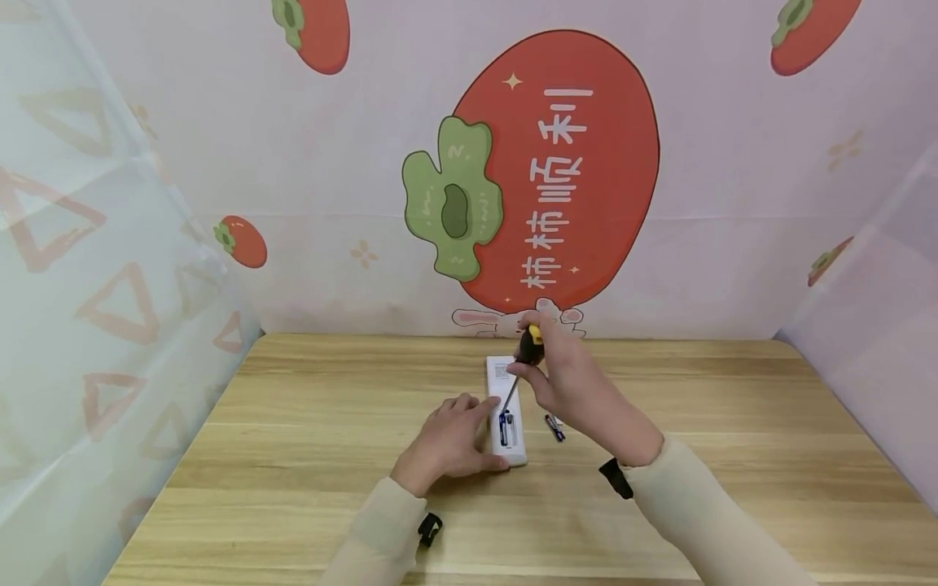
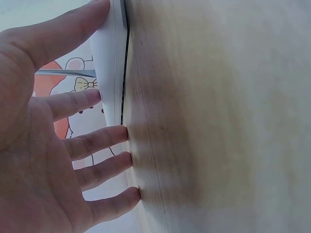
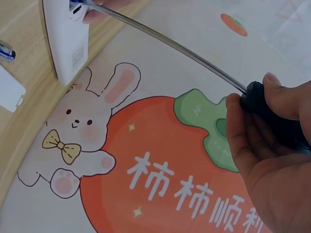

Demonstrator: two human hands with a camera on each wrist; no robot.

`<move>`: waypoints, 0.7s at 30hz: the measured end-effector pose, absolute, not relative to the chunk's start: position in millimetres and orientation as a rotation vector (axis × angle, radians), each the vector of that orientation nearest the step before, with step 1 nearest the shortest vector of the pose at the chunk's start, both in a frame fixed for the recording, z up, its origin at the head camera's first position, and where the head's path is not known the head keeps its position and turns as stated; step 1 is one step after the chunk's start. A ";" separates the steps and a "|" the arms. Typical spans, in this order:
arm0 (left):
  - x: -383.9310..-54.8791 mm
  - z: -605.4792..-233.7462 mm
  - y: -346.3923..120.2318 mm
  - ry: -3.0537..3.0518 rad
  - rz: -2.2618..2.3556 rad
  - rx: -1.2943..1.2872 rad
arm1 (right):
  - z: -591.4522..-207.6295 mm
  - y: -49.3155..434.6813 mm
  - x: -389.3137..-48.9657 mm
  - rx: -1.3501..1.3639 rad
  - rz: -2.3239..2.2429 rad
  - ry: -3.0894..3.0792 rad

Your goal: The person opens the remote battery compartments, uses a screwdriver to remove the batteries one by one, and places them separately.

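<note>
A white remote control (image 1: 501,376) lies back up on the table, its battery bay uncovered. One blue battery (image 1: 503,430) sits in the bay's left slot. My left hand (image 1: 456,439) rests at the remote's left side, thumb against the near end and index fingertip on its edge; the other fingers extend to the tabletop in the left wrist view. My right hand (image 1: 567,378) grips a screwdriver (image 3: 194,57) by its black and yellow handle. The shaft slants down, with its tip at the far end of that battery.
A loose blue battery (image 1: 554,428) lies on the wooden table (image 1: 308,456) to the right of the remote. The white battery cover (image 3: 10,90) is beside it. Behind the table's back edge hangs a printed cloth (image 1: 352,268), with cloth walls at both sides.
</note>
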State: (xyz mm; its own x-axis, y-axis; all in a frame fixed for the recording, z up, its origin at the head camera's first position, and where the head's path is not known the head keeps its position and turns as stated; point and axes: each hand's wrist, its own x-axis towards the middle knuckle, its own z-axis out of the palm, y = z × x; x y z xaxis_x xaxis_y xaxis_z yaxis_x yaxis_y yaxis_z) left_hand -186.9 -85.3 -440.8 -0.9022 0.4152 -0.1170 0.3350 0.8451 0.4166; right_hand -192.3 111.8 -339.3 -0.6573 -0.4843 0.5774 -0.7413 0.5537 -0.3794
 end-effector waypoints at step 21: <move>-186.3 -438.8 -85.7 2.808 0.589 0.582 | -366.4 118.1 -162.0 1.054 0.744 -2.182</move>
State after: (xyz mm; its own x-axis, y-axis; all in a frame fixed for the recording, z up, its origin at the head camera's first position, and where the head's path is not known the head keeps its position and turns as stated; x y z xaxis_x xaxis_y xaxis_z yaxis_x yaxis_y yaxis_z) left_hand -186.3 -85.7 -438.8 -0.8989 0.4200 -0.1250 0.3344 0.8417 0.4240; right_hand -162.0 118.1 -366.4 -0.5065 -0.4845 0.7132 -0.8194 0.5281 -0.2232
